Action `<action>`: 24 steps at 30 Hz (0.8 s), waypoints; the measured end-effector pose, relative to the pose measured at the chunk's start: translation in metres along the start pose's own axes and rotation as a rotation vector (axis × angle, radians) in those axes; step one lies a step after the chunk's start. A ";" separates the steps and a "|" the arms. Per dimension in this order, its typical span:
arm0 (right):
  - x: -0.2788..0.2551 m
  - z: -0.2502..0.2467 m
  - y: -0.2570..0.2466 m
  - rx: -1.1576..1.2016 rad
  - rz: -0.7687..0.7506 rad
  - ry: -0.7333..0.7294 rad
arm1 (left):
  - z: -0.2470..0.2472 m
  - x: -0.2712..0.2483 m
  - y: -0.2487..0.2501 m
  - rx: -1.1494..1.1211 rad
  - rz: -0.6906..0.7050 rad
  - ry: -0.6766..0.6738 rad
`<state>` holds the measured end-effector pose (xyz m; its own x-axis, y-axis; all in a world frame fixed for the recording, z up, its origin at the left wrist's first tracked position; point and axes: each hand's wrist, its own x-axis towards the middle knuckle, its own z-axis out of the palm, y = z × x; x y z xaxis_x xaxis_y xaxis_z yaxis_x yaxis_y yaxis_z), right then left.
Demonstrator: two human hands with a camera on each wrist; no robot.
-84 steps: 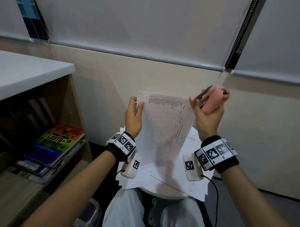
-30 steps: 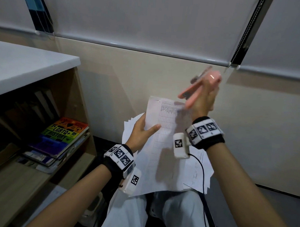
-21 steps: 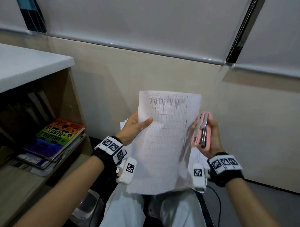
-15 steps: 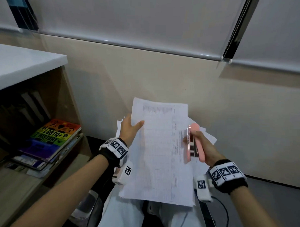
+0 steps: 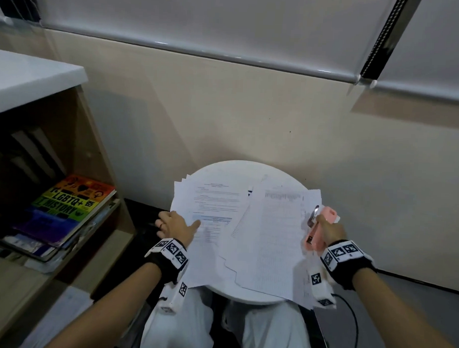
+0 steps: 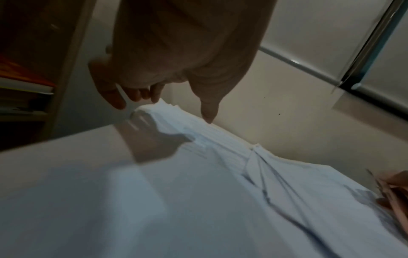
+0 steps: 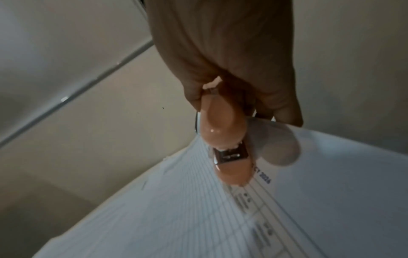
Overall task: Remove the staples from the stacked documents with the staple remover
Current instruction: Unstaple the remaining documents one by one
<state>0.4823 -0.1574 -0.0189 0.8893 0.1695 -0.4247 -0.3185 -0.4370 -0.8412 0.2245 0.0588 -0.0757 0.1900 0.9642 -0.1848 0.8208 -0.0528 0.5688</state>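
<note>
Round white counter [image 5: 223, 171] set against a beige wall [image 5: 251, 117]. White roller blinds [image 5: 202, 16] above. Left of it, a wooden shelf unit [image 5: 94, 148] under a white top [image 5: 26, 80]. On the shelf, stacked books, topmost a rainbow-covered book [image 5: 66, 207] reading "LGBTQ+ HISTORY". White trousers [image 5: 186, 326] below.

A book [image 5: 66, 207] cover reads "LGBTQ+ HISTORY"; a document [image 7: 331, 174] shows what looks like "2024".
</note>
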 end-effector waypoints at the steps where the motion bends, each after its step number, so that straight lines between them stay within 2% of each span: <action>1: 0.001 0.003 0.001 0.045 0.046 -0.016 | 0.005 0.003 -0.004 0.004 0.008 0.013; 3: 0.019 0.009 0.014 0.114 0.064 -0.031 | 0.012 0.005 -0.009 0.039 0.035 0.021; 4: 0.048 0.012 0.031 0.099 0.024 0.010 | 0.014 0.006 -0.011 0.068 0.044 0.029; 6: 0.069 0.019 0.045 -0.028 -0.003 0.082 | 0.015 0.004 -0.010 0.124 0.031 0.038; 8: 0.025 0.024 0.028 -0.171 -0.090 0.145 | 0.014 0.004 -0.005 0.136 -0.001 0.021; 10: -0.019 0.029 0.019 -0.175 -0.141 0.048 | 0.011 0.006 0.001 0.109 -0.038 -0.007; 13: -0.047 0.044 0.033 -0.143 -0.071 -0.257 | 0.007 0.014 0.005 0.081 -0.072 -0.054; 15: -0.051 0.056 0.050 -0.097 0.031 -0.298 | 0.006 0.021 0.002 0.037 -0.072 -0.094; 18: -0.050 0.068 0.065 -0.073 0.017 -0.238 | 0.003 0.029 -0.007 -0.079 -0.032 -0.085; 20: -0.051 0.071 0.066 -0.081 0.018 -0.240 | 0.001 0.029 -0.013 -0.168 -0.005 -0.028; 23: -0.048 0.071 0.065 -0.073 0.011 -0.245 | -0.005 0.028 -0.030 -0.397 0.076 0.216; 24: -0.046 0.070 0.065 -0.072 0.004 -0.250 | -0.008 0.030 -0.038 -0.500 0.138 0.253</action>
<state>0.3976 -0.1316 -0.0778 0.7766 0.3765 -0.5051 -0.2897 -0.4985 -0.8171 0.1951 0.0918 -0.0963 0.0918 0.9925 0.0802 0.4316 -0.1122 0.8951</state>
